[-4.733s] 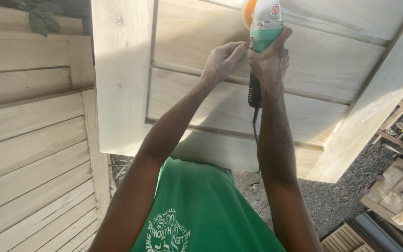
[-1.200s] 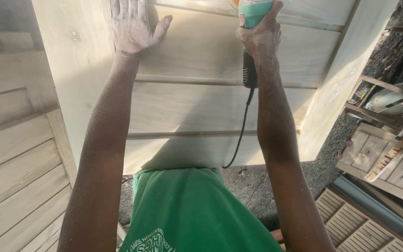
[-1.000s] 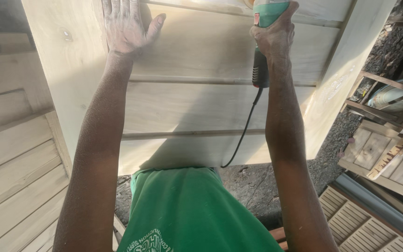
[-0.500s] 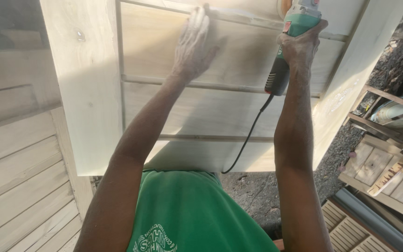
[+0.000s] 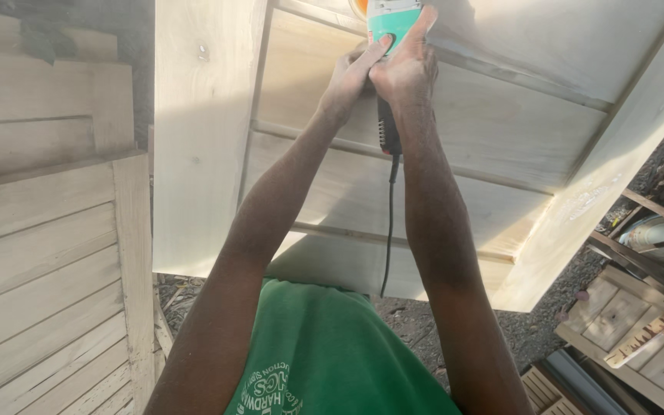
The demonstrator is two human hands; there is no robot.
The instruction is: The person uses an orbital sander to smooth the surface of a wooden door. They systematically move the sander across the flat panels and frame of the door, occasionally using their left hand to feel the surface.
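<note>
Both arms up — my right hand (image 5: 410, 71) grips the green sander (image 5: 392, 19), my left hand (image 5: 350, 77) closed beside it to steady it against the slatted wooden panel (image 5: 493, 138).

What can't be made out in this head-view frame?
- Sander: top cut off by the frame's upper edge; its pad unseen.
- Its handle: covered by the left hand and right hand.
- Cord: lower end hidden behind the green shirt.
- Wooden panel: top out of frame.
</note>
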